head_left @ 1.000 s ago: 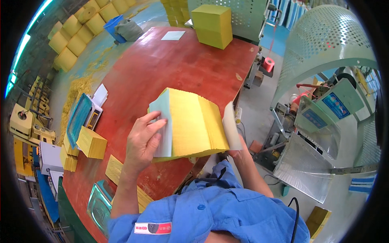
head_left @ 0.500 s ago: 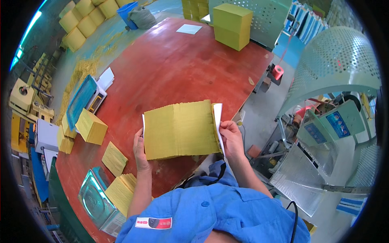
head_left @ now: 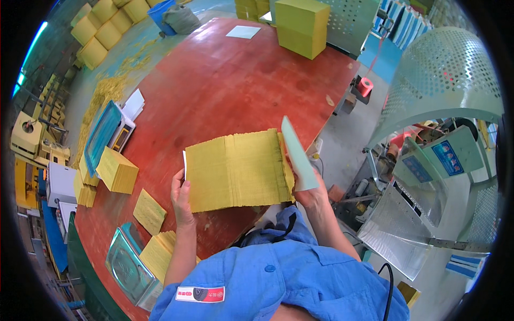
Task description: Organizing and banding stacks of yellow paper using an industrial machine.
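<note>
A thick stack of yellow paper (head_left: pixel 235 170) with rough edges is held level in front of me, above the near edge of the red table. My left hand (head_left: pixel 182 195) grips its left end, thumb upright along the side, where a thin white edge shows. At the right end a pale white-green sheet (head_left: pixel 299 155) leans outward, apart from the stack at its top. My right hand (head_left: pixel 313 193) is closed around that end from below; the sheet covers most of its fingers.
On the red table (head_left: pixel 214 85) stand a tall yellow paper block (head_left: pixel 302 29), a white sheet (head_left: pixel 243 32), a scale with a blue tray (head_left: pixel 104 131), smaller yellow stacks (head_left: pixel 116 170) and a shiny metal tin (head_left: pixel 128 259). Perforated metal machinery (head_left: pixel 441 80) stands at right.
The white sheet at the right end has swung outward from the stack. My right hand has shifted lower and behind it. The left hand keeps its grip.
</note>
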The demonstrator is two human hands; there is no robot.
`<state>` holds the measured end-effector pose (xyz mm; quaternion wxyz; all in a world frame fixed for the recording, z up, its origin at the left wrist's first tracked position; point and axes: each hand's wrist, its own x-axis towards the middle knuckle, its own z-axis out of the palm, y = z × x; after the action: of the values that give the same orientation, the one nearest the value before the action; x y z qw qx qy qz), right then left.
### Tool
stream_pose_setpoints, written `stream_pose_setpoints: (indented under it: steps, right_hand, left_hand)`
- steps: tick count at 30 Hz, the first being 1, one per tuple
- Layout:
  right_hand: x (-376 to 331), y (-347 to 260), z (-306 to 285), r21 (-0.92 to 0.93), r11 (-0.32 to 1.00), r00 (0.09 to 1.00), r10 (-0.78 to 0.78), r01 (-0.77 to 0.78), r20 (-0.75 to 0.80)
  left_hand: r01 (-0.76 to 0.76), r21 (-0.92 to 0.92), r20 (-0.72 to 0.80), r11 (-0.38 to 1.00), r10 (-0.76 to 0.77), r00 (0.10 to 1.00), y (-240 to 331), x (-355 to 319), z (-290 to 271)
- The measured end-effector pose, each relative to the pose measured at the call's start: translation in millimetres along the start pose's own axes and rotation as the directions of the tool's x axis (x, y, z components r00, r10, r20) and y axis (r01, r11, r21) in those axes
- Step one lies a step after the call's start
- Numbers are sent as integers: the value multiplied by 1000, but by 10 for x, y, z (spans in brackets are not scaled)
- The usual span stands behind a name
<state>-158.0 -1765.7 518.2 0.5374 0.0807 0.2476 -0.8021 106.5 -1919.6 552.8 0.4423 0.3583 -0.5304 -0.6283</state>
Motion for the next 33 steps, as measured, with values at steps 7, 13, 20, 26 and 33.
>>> stream_pose_setpoints:
  steps: [7, 13, 20, 26, 33]
  right_hand:
    - [-12, 82, -138, 300, 953, 993, 4, -38, 115]
    - [-32, -1, 80, 270, 959, 958, 9, -90, 287]
    - [-146, 47, -232, -8, 997, 997, 74, -74, -9]
    - [-241, -112, 138, 145, 989, 995, -33, 18, 97]
    - [-156, 86, -138, 173, 983, 998, 62, -61, 0]
  left_hand:
    - [-14, 77, -16, 997, 15, 1000, 24, -5, -11]
    - [-11, 58, 6, 998, 11, 1000, -63, 18, -95]
    - [-31, 80, 33, 996, 28, 999, -59, 26, -90]
    - [-2, 97, -7, 995, 3, 1000, -11, 15, -60]
    - [-2, 103, 8, 995, 1, 1000, -41, 37, -73]
